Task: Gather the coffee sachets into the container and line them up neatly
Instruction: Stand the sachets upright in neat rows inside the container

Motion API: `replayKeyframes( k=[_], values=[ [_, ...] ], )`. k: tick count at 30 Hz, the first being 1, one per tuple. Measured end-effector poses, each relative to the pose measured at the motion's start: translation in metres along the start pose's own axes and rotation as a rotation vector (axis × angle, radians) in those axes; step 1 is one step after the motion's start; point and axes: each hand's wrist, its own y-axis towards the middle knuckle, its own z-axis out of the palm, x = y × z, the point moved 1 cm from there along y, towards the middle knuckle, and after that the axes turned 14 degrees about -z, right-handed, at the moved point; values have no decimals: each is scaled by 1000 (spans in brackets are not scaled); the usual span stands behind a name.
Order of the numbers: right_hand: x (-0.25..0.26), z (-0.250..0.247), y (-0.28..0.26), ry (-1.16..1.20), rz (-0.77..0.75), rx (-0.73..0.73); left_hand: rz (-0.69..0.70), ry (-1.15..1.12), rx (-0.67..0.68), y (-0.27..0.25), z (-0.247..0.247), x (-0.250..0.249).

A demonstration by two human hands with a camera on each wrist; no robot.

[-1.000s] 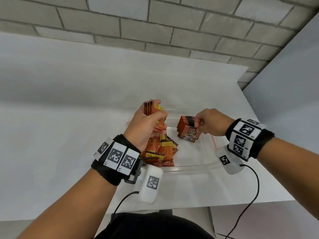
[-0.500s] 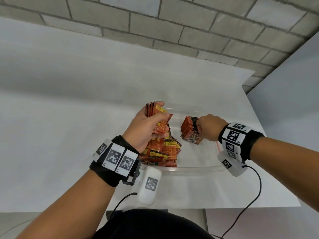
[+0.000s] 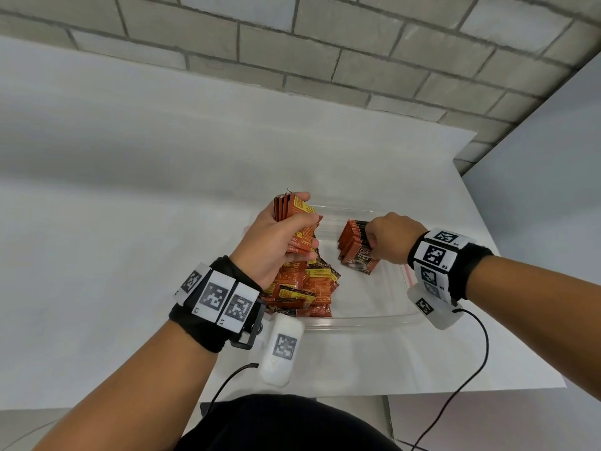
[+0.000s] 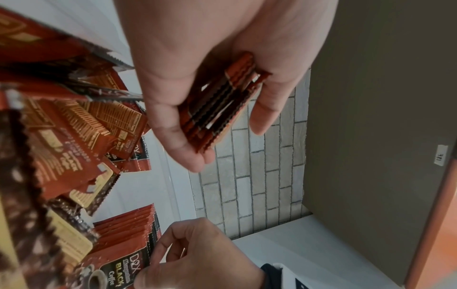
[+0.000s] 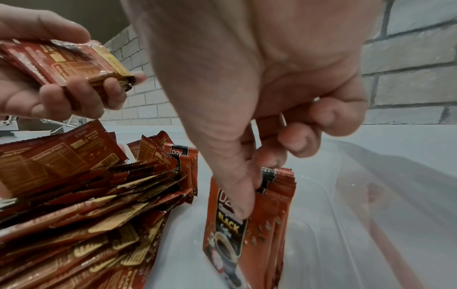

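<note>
- Sorting is the step in hand, as I judge it: the coffee sachets are all inside the clear container [image 3: 364, 322] already, and the person is now making them into rows.
- The left hand [image 3: 276, 245] is lifted above the container and is gripping a small bundle of sachets [image 3: 294, 211]; thumb and fingers are curled round it, and the left wrist view is showing the edges of the bundle pressed together in the palm.
- The right hand [image 3: 388, 237] is reaching down into the container and pinching the standing row [image 3: 353, 242] at its top edge; the thumb [image 5: 237, 193] is lying on the front sachet with the "BLACK Coffee" print, and the other fingers are curled behind the row.
- The standing row is upright near the middle of the container, a little tilted, with bare floor on its right.
- The loose pile [image 3: 304, 288] is lying in disorder at the left part of the container, under the left hand.
- The next move, in my opinion, is calling for the bundle to be set upright against the row, faces in the same direction, while the right hand is keeping the row from falling.
- After that much of the pile is waiting, so I think the task is not near its end.
</note>
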Motion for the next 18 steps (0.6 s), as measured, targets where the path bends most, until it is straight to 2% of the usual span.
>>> replayKeyframes(
  k=[11,13,16,18],
  values=[
    [-16,-4,-14,200,53,-134,-75,27,80,6,3,8],
    [-13,-11,-21,328,-13,-263,-76,74,106,5,4,10],
    [7,-26,-42,609,-198,-598,-77,135,142,3,8,9],
    [24,-30,-53,730,-272,-650,-74,161,150,1,12,10]
  ],
)
